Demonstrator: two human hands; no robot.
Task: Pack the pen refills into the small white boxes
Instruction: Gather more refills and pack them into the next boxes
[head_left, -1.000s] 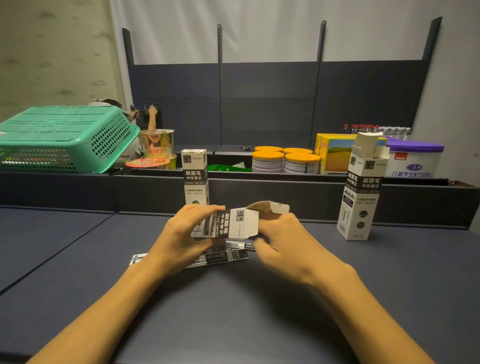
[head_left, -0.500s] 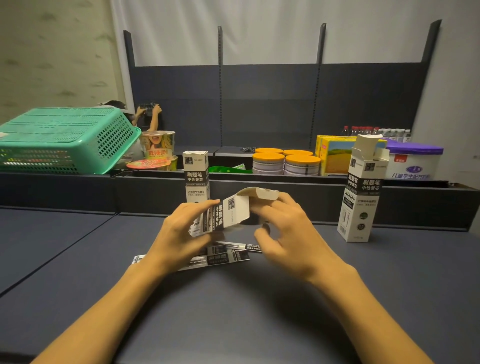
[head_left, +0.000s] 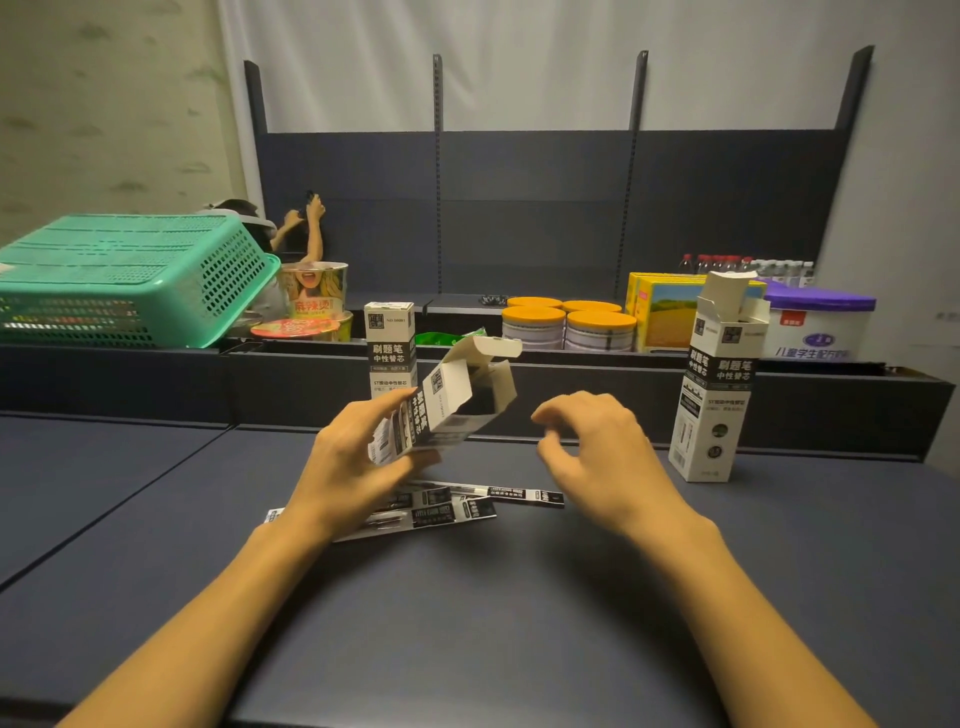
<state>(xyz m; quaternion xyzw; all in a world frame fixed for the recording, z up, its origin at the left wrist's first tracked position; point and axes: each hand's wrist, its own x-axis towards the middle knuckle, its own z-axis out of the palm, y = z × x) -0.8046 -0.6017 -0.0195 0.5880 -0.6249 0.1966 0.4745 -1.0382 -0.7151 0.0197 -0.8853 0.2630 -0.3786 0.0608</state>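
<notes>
**Box opened, refills waiting on the table**

We hold the small white box (head_left: 447, 410) in our left hand (head_left: 358, 457), lifted above the dark table (head_left: 519, 623) and tilted — its long axis runs from lower left, inside our grip, up to the right, where the open mouth faces our right hand (head_left: 597, 457). The top flap (head_left: 488, 349) stands raised and the side tabs are spread, so the dark opening is clear. Our left thumb and fingers wrap the lower end of the carton. Our right hand hovers just beside the mouth, fingers loosely curled and holding nothing.

The pen refills (head_left: 441, 506) lie flat on the table directly beneath the box, in their black-and-white sleeves, long axes running roughly left to right, partly under our left hand.

The step in hand, as we judge it, is fetching a refill and feeding it in. To do it well we should keep the flap out of the way, pinch a refill near one end, line its length up with the box's tilt and slide it in straight — not at an angle, or it may snag a tab.

Further out, a closed box (head_left: 389, 338) stands upright behind our left hand, and an open-topped box (head_left: 719, 384) stands upright to the right.
</notes>
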